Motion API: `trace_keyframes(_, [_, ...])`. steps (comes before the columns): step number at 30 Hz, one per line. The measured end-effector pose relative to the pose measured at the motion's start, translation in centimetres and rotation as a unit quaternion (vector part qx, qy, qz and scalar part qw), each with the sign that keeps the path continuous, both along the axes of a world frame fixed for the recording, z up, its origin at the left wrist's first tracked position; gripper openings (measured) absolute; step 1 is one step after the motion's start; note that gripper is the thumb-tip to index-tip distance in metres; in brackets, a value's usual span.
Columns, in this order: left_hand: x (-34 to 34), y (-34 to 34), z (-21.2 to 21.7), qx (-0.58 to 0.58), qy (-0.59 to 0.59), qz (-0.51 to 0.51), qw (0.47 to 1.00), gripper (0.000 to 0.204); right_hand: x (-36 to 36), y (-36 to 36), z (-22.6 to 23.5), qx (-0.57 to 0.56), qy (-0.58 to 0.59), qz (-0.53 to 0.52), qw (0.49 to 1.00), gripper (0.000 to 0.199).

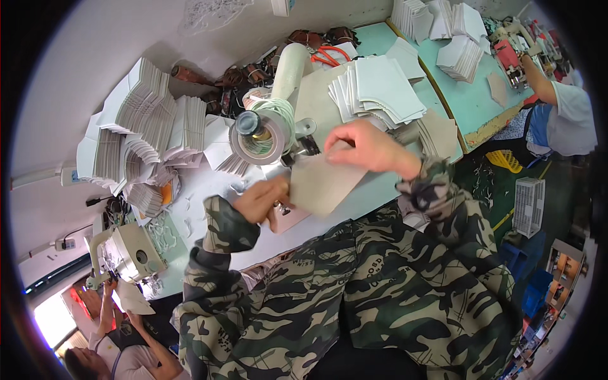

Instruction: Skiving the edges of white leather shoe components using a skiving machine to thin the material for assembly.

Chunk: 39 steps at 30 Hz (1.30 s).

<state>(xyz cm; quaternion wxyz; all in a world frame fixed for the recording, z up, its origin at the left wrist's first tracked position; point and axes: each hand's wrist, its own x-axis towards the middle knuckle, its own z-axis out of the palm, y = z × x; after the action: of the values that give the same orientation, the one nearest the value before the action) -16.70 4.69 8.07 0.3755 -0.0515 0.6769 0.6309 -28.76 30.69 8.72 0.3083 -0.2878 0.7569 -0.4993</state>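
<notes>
Two hands of mine grip one flat beige sheet of stiff cut material [324, 183], near the front edge of the pale tabletop [373, 193]: my left hand [263, 199] pinches its left edge, my right hand [364, 147] clamps its top edge. Just behind it stands a sewing machine's round grey wheel [261, 136]. Fanned stacks of white cut pieces [380, 88] lie toward the tabletop's back right.
</notes>
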Motion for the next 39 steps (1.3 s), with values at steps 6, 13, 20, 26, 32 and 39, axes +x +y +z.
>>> trace_keyframes(6, [0.3, -1.7, -3.5, -0.159, 0.191, -0.044, 0.968, 0.032, 7.3, -2.3, -4.7, 0.1, 0.007, -0.021, 0.995, 0.018])
trace_keyframes(13, [-4.2, 0.9, -1.7, -0.305, 0.318, -0.083, 0.894, 0.031, 7.5, 0.0, -4.9, 0.063, -0.128, -0.101, 0.985, 0.025])
trace_keyframes(20, [-1.6, -3.2, -6.7, -0.315, 0.317, 0.169, 0.879, 0.02, 2.4, 6.3, 1.7, 0.06, 0.229, -0.222, 0.946, 0.025])
trace_keyframes(26, [11.5, -0.9, -15.2, -0.478, 0.195, -0.007, 0.856, 0.051, 1.4, 5.6, 0.0, 0.119, 0.443, -0.182, 0.87, 0.028])
trace_keyframes(32, [13.1, 0.1, -12.2, -0.452, 0.218, -0.074, 0.862, 0.03, 10.0, 0.2, -6.1, 0.049, 0.032, 0.093, 0.994, 0.039])
trace_keyframes(39, [8.0, -0.2, -1.0, -0.015, 0.032, 0.041, 0.999, 0.022, 9.6, 0.1, -4.9, -0.048, -0.183, 0.05, 0.981, 0.039])
